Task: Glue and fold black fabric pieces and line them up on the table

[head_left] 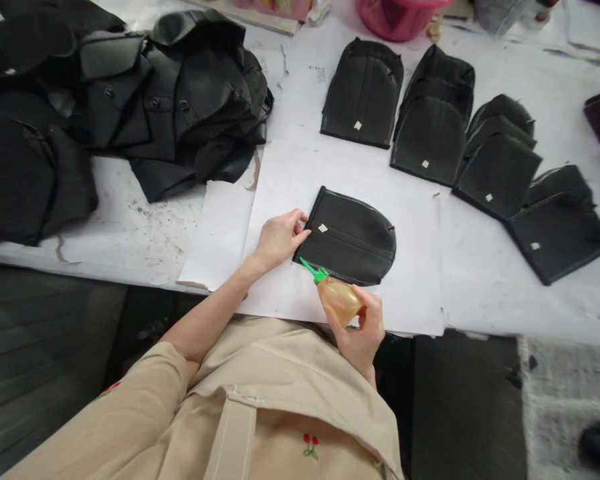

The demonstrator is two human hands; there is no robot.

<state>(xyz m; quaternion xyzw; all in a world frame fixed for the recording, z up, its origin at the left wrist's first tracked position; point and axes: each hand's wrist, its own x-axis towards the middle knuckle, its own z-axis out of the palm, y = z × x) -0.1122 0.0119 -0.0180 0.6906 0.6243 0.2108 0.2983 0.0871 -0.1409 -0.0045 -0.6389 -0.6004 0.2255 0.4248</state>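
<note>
A black leather-like panel (353, 243) with one rounded end lies flat on white paper, a small pale tag (323, 228) near its straight left edge. My left hand (281, 237) is at that edge, its thumb and fingertips closed on the border. In my right hand (360, 330) is a squeeze bottle (341, 301) of amber liquid, probably glue, with my fingers wrapped round it. Its green nozzle (311, 268) tilts up and left, and the tip is at the panel's lower left corner. Whether the tip touches the panel I cannot tell.
Several similar black pieces, (363, 93) among them, overlap in a row curving along the back right. A heap of black leather-like parts (180, 100) covers the left side. Behind stands a pink basin (400, 17). The table's front edge runs close to my apron (300, 360).
</note>
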